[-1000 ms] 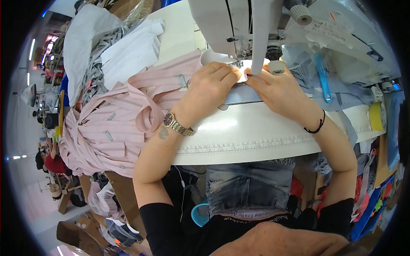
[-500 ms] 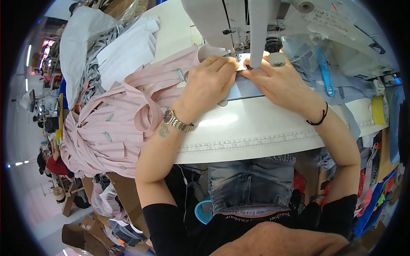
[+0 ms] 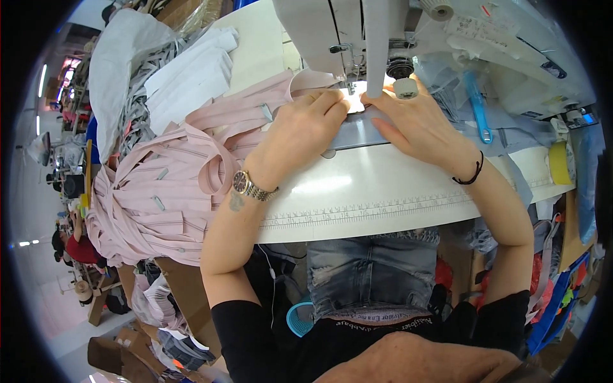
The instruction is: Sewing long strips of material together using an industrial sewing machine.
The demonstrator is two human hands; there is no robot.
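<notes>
My left hand (image 3: 300, 131), with a metal watch on its wrist, presses a pink fabric strip (image 3: 255, 115) flat beside the needle of a white sewing machine (image 3: 357, 32). My right hand (image 3: 415, 121), with a black band on its wrist, lies flat on the metal plate (image 3: 361, 134) just right of the needle, its fingertips on the same strip. The two hands' fingertips almost meet under the lit presser foot. The strip runs left into a big heap of pink strips (image 3: 153, 198).
The white table (image 3: 357, 191) has a printed ruler along its front edge. White and grey fabric (image 3: 179, 76) is piled at the far left. A blue tool (image 3: 476, 105) and a yellow tape roll (image 3: 559, 163) lie to the right. Cardboard boxes stand on the floor at left.
Both hands have edged a little toward the needle with the pink strip; otherwise their hold is unchanged.
</notes>
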